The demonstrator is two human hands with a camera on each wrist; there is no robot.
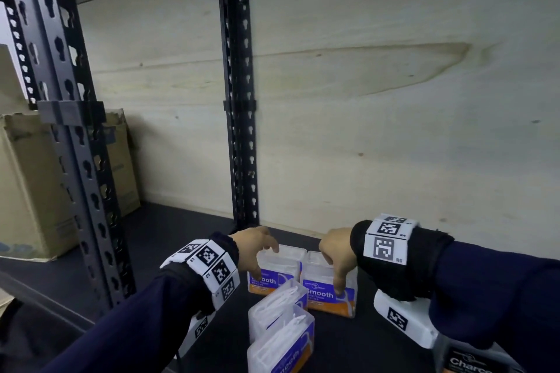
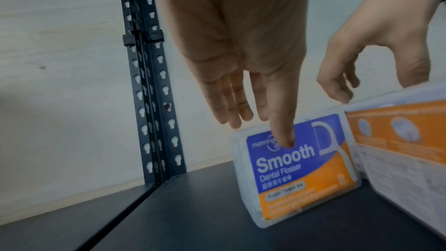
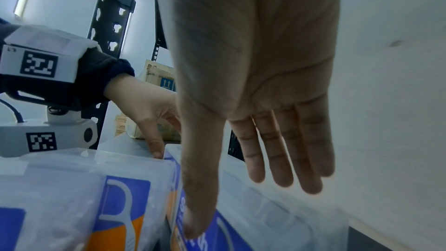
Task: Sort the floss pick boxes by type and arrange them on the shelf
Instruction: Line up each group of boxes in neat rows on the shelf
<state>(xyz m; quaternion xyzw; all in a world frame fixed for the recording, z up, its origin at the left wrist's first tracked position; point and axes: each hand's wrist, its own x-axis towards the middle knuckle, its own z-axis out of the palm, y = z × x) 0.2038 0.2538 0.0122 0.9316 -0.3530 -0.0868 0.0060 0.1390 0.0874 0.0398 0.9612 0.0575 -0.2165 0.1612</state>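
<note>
Two clear "Smooth" floss pick boxes stand side by side at the back of the dark shelf (image 1: 169, 236). My left hand (image 1: 265, 260) hangs over the left box (image 1: 269, 281), fingers straight, thumb tip touching its blue label (image 2: 296, 169). My right hand (image 1: 333, 272) is over the right box (image 1: 324, 297) in the same way, its thumb on the front label (image 3: 226, 232) and its fingers above the lid. Two more Smooth boxes (image 1: 278, 303) (image 1: 281, 342) lie nearer to me. A dark "Charcoal" box (image 1: 466, 365) sits at the bottom right.
A black slotted upright (image 1: 239, 100) stands just behind the left box, and another (image 1: 69, 130) at the shelf's front left. Pale plywood (image 1: 378, 100) closes the back. Cardboard cartons (image 1: 30, 191) sit beyond the left upright.
</note>
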